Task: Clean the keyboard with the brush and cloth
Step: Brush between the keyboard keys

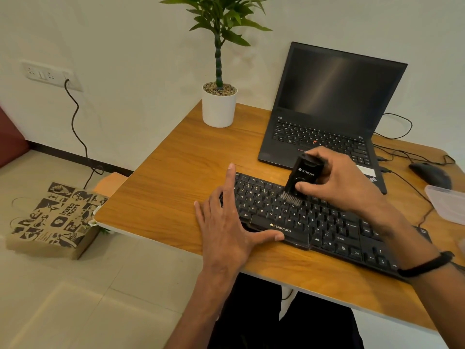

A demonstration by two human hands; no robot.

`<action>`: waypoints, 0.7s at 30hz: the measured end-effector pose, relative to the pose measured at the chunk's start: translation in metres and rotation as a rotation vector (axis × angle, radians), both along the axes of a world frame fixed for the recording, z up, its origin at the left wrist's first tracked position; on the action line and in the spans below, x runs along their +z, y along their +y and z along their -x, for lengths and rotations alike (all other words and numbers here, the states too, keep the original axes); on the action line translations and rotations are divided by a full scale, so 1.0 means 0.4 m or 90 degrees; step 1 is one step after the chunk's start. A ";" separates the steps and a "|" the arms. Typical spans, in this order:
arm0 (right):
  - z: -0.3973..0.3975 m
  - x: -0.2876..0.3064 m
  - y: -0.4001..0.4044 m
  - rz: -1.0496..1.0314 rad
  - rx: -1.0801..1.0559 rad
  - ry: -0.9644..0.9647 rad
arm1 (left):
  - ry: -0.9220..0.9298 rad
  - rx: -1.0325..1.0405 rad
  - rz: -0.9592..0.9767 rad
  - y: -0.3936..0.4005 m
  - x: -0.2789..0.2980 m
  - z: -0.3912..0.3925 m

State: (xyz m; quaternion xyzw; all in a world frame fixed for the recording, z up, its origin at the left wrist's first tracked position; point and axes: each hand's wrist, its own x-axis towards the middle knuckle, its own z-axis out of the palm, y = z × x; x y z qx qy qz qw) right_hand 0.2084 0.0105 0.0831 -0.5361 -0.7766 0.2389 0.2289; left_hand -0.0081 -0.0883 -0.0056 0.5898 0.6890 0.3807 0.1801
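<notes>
The person's lap shows as a dark mass below the near table [176, 172] edge; no detail is readable there. The table is a wood-grain board with rounded corners and a pale edge band; its right end is cut off by the frame.

The left hand [226, 227] lies flat, fingers straight and spread, palm on the wood at the left end of the keyboard [327, 227]; the thumb extends along the keyboard's front edge, and the fingertips lie over its left-hand keys. The keyboard is black plastic with light legends, set diagonally; its right end is covered by the right forearm, which wears a black wristband [427, 264].

The right hand [344, 182] grips the brush [302, 177], fingers curled around its black rectangular body. The short grey bristles point down and touch the keys near the upper middle rows. The brush's top is partly hidden by the fingers.

At the right edge, a translucent plastic container [448, 202] is cut off. Beyond it lies a black mouse [430, 172] with trailing cables. Behind the keyboard stands an open black laptop [334, 109], screen dark. Further left, a white cylindrical plant pot [219, 107] holds pebbles and a green stem. On the floor lies a printed paper bag [55, 220].
</notes>
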 end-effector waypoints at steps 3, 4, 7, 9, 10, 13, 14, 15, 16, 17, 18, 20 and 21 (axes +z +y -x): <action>-0.008 -0.004 0.000 -0.120 -0.067 -0.040 | 0.000 0.000 -0.007 -0.001 -0.003 0.000; -0.012 -0.004 0.000 -0.113 -0.064 -0.010 | 0.000 0.000 -0.009 -0.001 -0.002 -0.001; -0.017 0.002 -0.002 0.007 -0.012 0.068 | 0.000 -0.001 -0.006 0.000 -0.003 -0.001; -0.019 -0.007 -0.003 -0.012 -0.040 0.001 | 0.002 -0.003 -0.007 0.000 -0.004 0.000; -0.019 -0.011 -0.006 -0.051 -0.074 -0.026 | 0.004 -0.003 -0.007 0.000 -0.004 -0.001; -0.019 -0.013 -0.019 -0.150 -0.133 -0.043 | 0.009 -0.001 -0.005 0.001 -0.004 -0.002; -0.022 -0.015 -0.020 -0.144 -0.135 -0.022 | 0.010 -0.001 -0.003 0.001 -0.003 -0.002; -0.025 -0.016 -0.021 -0.114 -0.131 0.017 | 0.009 -0.001 -0.002 0.002 -0.003 -0.002; -0.027 -0.015 -0.022 -0.072 -0.124 0.043 | 0.010 -0.001 0.000 0.002 -0.003 -0.002; -0.029 -0.016 -0.024 -0.042 -0.118 0.045 | 0.010 0.000 0.000 0.001 -0.003 -0.002; -0.031 -0.018 -0.025 -0.038 -0.120 0.021 | 0.010 0.001 -0.001 0.001 -0.003 -0.002; -0.032 -0.019 -0.030 -0.087 -0.150 -0.039 | 0.009 0.003 -0.001 0.001 -0.003 -0.003; -0.032 -0.017 -0.033 -0.120 -0.169 -0.065 | 0.006 0.004 -0.001 0.001 -0.003 -0.004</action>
